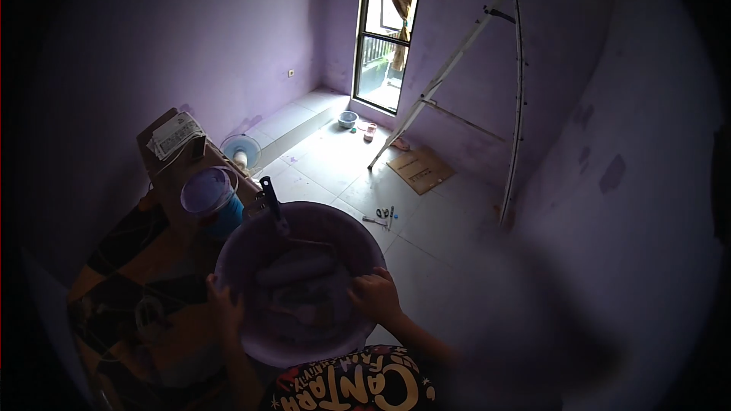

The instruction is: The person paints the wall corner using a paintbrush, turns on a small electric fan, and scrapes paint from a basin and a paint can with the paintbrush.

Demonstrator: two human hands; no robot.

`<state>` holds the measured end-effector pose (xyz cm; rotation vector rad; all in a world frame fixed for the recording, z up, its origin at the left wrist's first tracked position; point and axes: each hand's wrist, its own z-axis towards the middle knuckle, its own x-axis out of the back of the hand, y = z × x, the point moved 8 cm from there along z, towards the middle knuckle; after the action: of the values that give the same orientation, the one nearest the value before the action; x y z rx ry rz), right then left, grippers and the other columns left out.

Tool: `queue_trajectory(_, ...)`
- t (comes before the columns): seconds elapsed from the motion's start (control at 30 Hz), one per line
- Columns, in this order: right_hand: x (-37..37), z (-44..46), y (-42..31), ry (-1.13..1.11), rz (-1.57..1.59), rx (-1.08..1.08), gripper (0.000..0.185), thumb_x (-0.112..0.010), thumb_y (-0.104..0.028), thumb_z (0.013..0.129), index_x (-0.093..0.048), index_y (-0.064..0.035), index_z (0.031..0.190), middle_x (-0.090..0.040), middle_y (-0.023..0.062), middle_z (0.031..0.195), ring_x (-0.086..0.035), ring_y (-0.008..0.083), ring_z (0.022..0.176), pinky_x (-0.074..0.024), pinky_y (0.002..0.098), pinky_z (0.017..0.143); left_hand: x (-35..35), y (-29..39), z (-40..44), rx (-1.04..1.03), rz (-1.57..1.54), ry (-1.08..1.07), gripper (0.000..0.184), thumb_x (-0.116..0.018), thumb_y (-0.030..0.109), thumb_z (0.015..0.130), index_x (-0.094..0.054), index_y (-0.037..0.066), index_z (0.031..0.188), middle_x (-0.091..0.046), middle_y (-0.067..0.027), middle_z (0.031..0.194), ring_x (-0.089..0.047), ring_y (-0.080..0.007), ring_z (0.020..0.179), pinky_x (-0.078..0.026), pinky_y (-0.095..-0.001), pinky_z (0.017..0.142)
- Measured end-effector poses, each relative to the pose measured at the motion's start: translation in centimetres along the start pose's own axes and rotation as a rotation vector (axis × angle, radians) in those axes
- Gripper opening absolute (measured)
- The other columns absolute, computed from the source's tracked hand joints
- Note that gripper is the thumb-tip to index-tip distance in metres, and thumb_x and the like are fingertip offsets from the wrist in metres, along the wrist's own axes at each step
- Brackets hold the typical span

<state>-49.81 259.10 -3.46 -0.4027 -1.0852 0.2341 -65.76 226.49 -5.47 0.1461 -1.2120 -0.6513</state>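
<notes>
A wide purple basin (pixel 253 240) is held in front of my body. My left hand (pixel 225 306) is closed on its left rim. On the right, my right hand (pixel 375 295) grips the opposite rim, fingers curled over the edge. Inside the basin lies a paint roller (pixel 295 267), its black handle (pixel 270 196) sticking up past the far rim. Below the roller is a paintbrush-like shape (pixel 316 313), too dark to make out fully.
At left, a paint bucket (pixel 204 192) stands by a cardboard box (pixel 164 144). A stepladder (pixel 457 57) stands ahead right, near flat cardboard (pixel 420 170). Small tools (pixel 387 217) lie on the tiles. A grey bowl (pixel 348 119) sits near the window.
</notes>
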Motion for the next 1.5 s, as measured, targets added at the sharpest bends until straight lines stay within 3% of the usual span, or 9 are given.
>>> queue_trajectory(0.77,-0.2,-0.1,0.5,-0.005,-0.017,-0.02,0.02,-0.067,-0.026,0.082,-0.068,-0.007,0.087,-0.068,0.0121,0.08,-0.067,0.0277,0.084,-0.0402,0.0438,0.104,-2.0,-2.3,-0.1,-0.043,-0.026,0.025,0.028,-0.074,0.009,0.073,-0.061,-0.005,0.094,-0.031,-0.028,0.146,-0.034,-0.0467,0.136,-0.031,-0.0511,0.111)
queue_trajectory(0.93,-0.7,0.0,1.0,0.026,0.031,-0.014,0.021,-0.068,-0.026,0.08,-0.07,-0.0068,0.088,-0.068,0.0122,0.081,-0.067,0.0284,0.083,-0.0412,0.0451,0.102,-2.1,-2.3,0.1,-0.147,-0.104,0.089,0.029,-0.073,0.008,0.072,-0.061,-0.005,0.095,-0.033,-0.0291,0.144,-0.037,-0.0469,0.133,-0.032,-0.0505,0.111)
queue_trajectory(1.0,-1.1,0.3,1.2,-0.013,0.031,-0.007,0.021,-0.068,-0.025,0.08,-0.071,-0.0069,0.09,-0.07,0.0121,0.086,-0.068,0.0282,0.084,-0.0403,0.0467,0.102,-2.4,-2.5,0.2,-0.176,-0.044,0.105,0.037,-0.073,0.007,0.072,-0.062,-0.003,0.105,-0.04,-0.0279,0.14,-0.041,-0.0454,0.13,-0.036,-0.0496,0.109)
queue_trajectory(1.07,-0.9,0.5,0.9,0.036,0.054,0.026,0.02,-0.068,-0.023,0.08,-0.068,-0.0047,0.087,-0.068,0.0132,0.082,-0.066,0.0305,0.081,-0.0406,0.0479,0.101,-0.6,-0.3,0.6,-0.099,-0.015,0.048,0.037,-0.074,0.01,0.072,-0.063,-0.003,0.105,-0.041,-0.0279,0.138,-0.045,-0.0463,0.126,-0.039,-0.0502,0.107)
queue_trajectory(1.13,-1.4,0.9,0.9,-0.057,0.023,0.026,0.022,-0.069,-0.026,0.081,-0.069,-0.0061,0.092,-0.069,0.0122,0.086,-0.067,0.0285,0.083,-0.0377,0.0477,0.103,-1.1,-0.9,0.5,-0.108,0.117,0.079,0.036,-0.076,0.014,0.073,-0.064,-0.001,0.103,-0.04,-0.0275,0.141,-0.045,-0.0446,0.127,-0.04,-0.0487,0.106)
queue_trajectory(1.2,-1.9,0.8,-0.2,-0.227,-0.075,0.122,0.027,-0.068,-0.029,0.083,-0.068,-0.007,0.099,-0.07,0.0111,0.091,-0.067,0.0285,0.088,-0.034,0.0543,0.102,-1.4,-1.3,0.3,-0.056,0.105,0.094,0.033,-0.074,0.018,0.076,-0.063,0.0,0.102,-0.039,-0.0228,0.143,-0.049,-0.0431,0.123,-0.044,-0.0492,0.101)
queue_trajectory(1.37,-5.7,2.8,-8.0,-0.978,0.259,-0.013,0.037,-0.065,-0.029,0.084,-0.068,-0.0054,0.112,-0.071,0.0145,0.092,-0.067,0.0338,0.089,-0.0482,0.0441,0.089,0.2,-1.1,-0.1,0.113,0.079,-0.007,0.029,-0.071,0.021,0.081,-0.063,0.001,0.1,-0.041,-0.0162,0.142,-0.055,-0.0391,0.114,-0.049,-0.0486,0.093)
queue_trajectory(1.43,-10.2,3.5,-9.7,-1.025,0.301,0.198,0.041,-0.066,-0.031,0.083,-0.068,-0.0053,0.114,-0.071,0.0156,0.093,-0.068,0.0342,0.091,-0.0525,0.0403,0.081,-0.1,-1.5,0.2,0.133,0.098,-0.009,0.029,-0.071,0.023,0.082,-0.064,0.001,0.1,-0.04,-0.0154,0.142,-0.054,-0.0381,0.118,-0.049,-0.0474,0.094)
queue_trajectory(1.5,-14.2,3.8,-11.1,-1.095,-0.014,0.279,0.04,-0.064,-0.035,0.084,-0.069,-0.0053,0.111,-0.071,0.0169,0.096,-0.068,0.0336,0.094,-0.053,0.042,0.082,0.5,-0.8,0.1,0.123,0.084,0.004,0.028,-0.07,0.024,0.084,-0.064,0.001,0.099,-0.041,-0.0154,0.142,-0.054,-0.0368,0.118,-0.05,-0.0468,0.093)
